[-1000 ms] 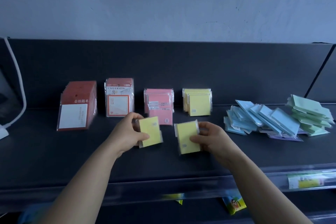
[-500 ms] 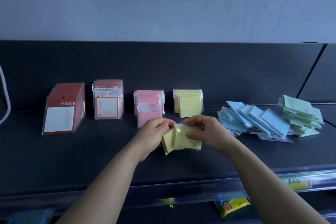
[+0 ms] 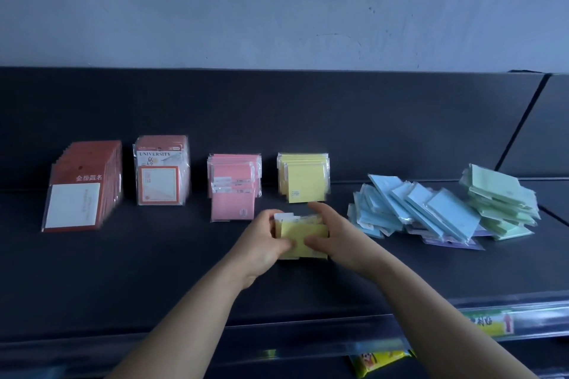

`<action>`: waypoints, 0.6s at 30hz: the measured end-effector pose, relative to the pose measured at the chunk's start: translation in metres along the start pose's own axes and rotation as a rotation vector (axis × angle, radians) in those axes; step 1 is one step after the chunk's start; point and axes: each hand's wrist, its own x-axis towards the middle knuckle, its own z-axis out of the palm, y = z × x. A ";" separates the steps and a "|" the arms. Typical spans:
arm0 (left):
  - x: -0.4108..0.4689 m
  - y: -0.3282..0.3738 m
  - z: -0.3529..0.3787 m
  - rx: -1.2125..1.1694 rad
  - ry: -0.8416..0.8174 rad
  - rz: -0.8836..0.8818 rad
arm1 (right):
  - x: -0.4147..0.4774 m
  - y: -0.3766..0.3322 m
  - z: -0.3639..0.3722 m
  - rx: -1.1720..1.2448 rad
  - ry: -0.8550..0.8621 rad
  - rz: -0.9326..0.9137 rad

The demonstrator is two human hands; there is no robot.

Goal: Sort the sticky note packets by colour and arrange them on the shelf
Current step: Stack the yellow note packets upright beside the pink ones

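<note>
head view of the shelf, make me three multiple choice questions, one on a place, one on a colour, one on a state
1. Where does the upright yellow row stand?
A. between the pink row and the blue packets
B. left of the red packs
C. on top of the green pile

2. What colour are the held packets between the left hand and the right hand?
A. pink
B. yellow
C. blue

3. How do the blue packets lie?
A. upright in a neat row
B. slumped in a loose overlapping pile
C. hung on hooks

Answers: 1 A, pink stands on its left and blue lies on its right; 2 B, yellow shows between the fingers; 3 B, they lean on one another at angles.
</note>
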 end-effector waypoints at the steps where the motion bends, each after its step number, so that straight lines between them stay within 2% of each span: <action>1: 0.002 0.001 0.005 0.045 -0.013 -0.006 | 0.001 -0.001 0.001 -0.005 -0.014 -0.015; 6: 0.016 0.013 0.009 0.104 0.083 0.068 | 0.019 0.005 -0.011 0.073 0.039 -0.004; 12: 0.055 0.030 0.008 0.100 0.264 0.164 | 0.053 0.005 -0.025 0.196 0.286 -0.013; 15: 0.074 0.025 0.011 0.169 0.321 0.137 | 0.068 0.007 -0.023 0.107 0.370 0.020; 18: 0.086 0.011 0.014 0.301 0.311 0.077 | 0.075 0.013 -0.018 -0.039 0.341 0.085</action>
